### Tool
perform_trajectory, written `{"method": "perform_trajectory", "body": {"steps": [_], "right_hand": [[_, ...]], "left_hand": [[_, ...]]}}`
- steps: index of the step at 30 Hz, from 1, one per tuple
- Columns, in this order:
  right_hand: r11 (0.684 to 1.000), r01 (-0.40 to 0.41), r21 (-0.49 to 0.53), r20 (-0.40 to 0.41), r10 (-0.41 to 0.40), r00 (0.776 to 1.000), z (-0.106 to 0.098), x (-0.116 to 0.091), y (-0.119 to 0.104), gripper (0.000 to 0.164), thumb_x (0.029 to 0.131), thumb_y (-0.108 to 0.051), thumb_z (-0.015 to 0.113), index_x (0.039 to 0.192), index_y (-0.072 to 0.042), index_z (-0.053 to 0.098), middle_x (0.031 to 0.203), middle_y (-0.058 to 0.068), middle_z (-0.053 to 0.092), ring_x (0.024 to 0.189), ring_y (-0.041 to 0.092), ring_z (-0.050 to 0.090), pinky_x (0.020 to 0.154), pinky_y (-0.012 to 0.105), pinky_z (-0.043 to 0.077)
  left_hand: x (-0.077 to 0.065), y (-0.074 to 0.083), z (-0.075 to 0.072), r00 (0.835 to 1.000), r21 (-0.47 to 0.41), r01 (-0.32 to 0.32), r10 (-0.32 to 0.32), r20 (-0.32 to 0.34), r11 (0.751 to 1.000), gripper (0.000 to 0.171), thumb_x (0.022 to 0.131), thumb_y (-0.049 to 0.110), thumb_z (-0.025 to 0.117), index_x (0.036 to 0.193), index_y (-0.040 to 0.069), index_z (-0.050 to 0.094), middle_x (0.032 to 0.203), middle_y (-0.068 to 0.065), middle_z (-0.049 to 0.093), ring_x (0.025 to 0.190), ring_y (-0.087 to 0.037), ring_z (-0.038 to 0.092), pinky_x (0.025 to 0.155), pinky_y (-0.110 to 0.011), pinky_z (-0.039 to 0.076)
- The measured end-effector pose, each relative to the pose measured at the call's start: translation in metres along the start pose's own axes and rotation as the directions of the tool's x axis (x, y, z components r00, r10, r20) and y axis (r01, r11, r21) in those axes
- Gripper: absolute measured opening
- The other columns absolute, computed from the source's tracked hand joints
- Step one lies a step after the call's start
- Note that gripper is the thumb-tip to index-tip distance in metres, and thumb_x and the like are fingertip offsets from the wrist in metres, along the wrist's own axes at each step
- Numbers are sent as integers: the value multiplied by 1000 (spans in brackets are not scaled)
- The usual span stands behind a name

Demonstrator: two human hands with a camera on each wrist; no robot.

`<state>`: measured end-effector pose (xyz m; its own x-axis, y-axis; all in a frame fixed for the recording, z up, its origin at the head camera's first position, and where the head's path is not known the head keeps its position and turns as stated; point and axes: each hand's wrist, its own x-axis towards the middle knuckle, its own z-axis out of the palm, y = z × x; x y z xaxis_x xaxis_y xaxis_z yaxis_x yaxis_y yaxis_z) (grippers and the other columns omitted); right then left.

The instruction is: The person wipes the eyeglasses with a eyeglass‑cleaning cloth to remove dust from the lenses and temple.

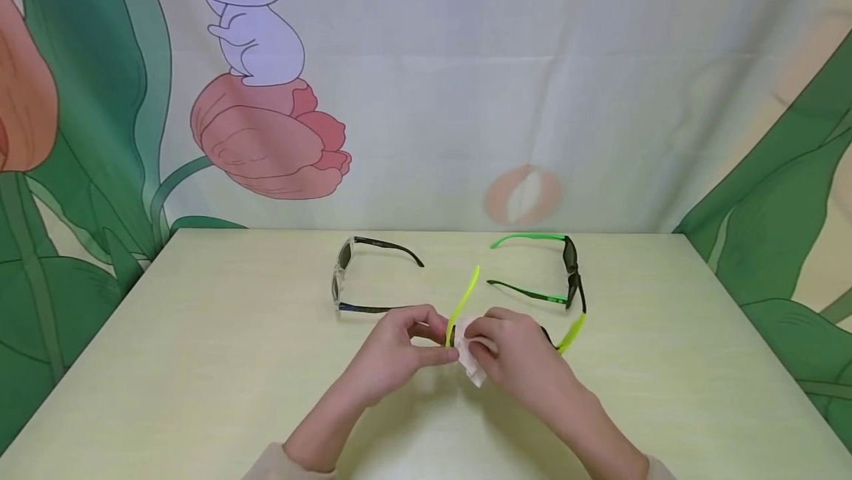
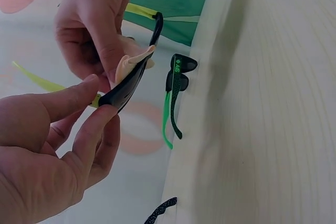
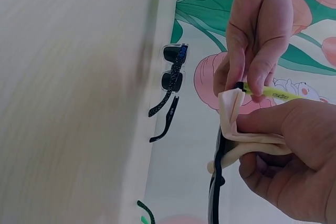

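Observation:
Sunglasses with a black front [image 2: 127,88] and yellow temples are held up above the table by both hands. My left hand [image 1: 394,356] pinches one end of them near the hinge, thumb and fingers on either side. One yellow temple [image 1: 462,301] points up and away from that hand; the other extends past my right hand. My right hand [image 1: 522,349] grips a pale, folded cloth [image 3: 229,111] that wraps over a lens. In the right wrist view, thumb and fingers press the cloth from both faces of the lens, which it partly hides.
Clear-framed sunglasses [image 1: 336,284] with dark temples lie on the table [image 1: 200,362] at back left. Black sunglasses [image 1: 571,262] with green temples lie at back right, just beyond the held pair. A printed curtain [image 1: 426,95] hangs behind the table's far edge.

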<state>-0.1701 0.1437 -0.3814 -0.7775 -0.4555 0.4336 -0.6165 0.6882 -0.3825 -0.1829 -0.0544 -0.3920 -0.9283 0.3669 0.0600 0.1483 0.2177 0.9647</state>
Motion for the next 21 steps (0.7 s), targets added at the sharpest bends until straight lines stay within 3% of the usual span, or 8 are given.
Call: {"method": "perform_trajectory", "body": {"steps": [7, 15, 21], "right_hand": [[999, 39, 6, -4, -39, 999, -1, 4, -5, 12, 79, 1, 74, 83, -10, 73, 79, -5, 63, 70, 6, 58, 63, 18, 50], [990, 83, -116, -41, -88, 995, 1, 8, -3, 13, 80, -2, 73, 76, -13, 69, 69, -8, 52, 60, 5, 46, 52, 16, 41], [974, 47, -221, -48, -59, 997, 0, 12, 2, 18, 81, -3, 69, 69, -14, 63, 65, -8, 42, 56, 6, 39, 49, 18, 38]], "left_hand": [[1, 3, 0, 1000, -12, 21, -21, -13, 1000, 18, 78, 13, 81, 81, 14, 63, 97, 0, 67, 95, -19, 62, 76, -36, 50], [4, 4, -1, 999, 13, 13, -13, -40, 1000, 18, 78, 14, 81, 82, 13, 64, 98, -5, 68, 95, -20, 62, 73, -35, 49], [6, 5, -1, 998, 11, 29, -28, -57, 1000, 19, 76, 13, 82, 81, 12, 64, 95, -2, 67, 94, -20, 62, 69, -33, 47]]}}
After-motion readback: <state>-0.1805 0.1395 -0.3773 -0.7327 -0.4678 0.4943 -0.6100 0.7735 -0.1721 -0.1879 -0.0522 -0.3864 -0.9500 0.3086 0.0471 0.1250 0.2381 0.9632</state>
